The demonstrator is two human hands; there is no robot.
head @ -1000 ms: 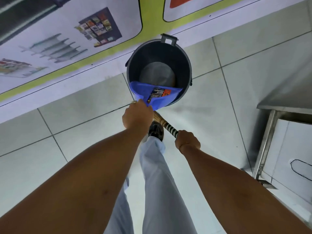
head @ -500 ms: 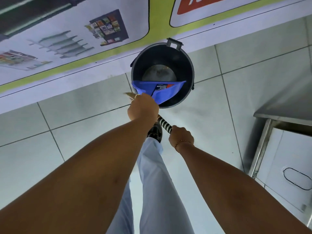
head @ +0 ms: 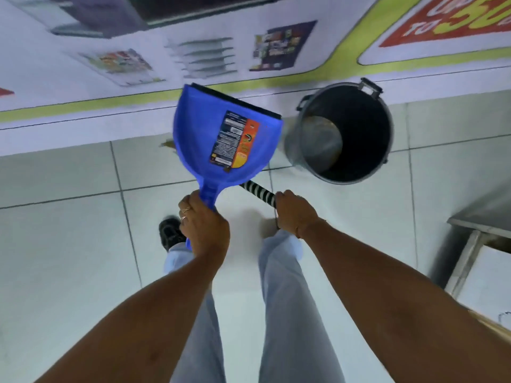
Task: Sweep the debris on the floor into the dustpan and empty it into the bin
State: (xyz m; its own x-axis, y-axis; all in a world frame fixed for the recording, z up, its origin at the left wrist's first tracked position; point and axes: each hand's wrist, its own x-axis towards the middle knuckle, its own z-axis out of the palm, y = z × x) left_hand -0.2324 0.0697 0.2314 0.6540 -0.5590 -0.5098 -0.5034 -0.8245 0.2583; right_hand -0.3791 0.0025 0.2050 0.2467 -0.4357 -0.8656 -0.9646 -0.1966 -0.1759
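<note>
My left hand (head: 203,223) grips the handle of a blue dustpan (head: 204,134), held up in the air with its open face toward me and its black lip at the top. A printed label is stuck inside the pan, and I see no debris in it. My right hand (head: 294,214) is closed on the black-and-white striped broom handle (head: 258,190), which runs behind the dustpan. A tip of the broom bristles (head: 167,145) peeks out at the pan's left. The dark round bin (head: 385,150) stands on the floor to the right of the dustpan, open, with a grey bottom.
A wall with a printed banner (head: 249,51) runs along the far side of the pale tiled floor (head: 69,230). A metal table or cabinet frame (head: 470,244) stands at the right. My legs and a black shoe (head: 170,233) are below the hands.
The dustpan has come out of the bin, swung left and turned upright. The view has shifted, so the bin now lies to the right. Both hands keep their grips.
</note>
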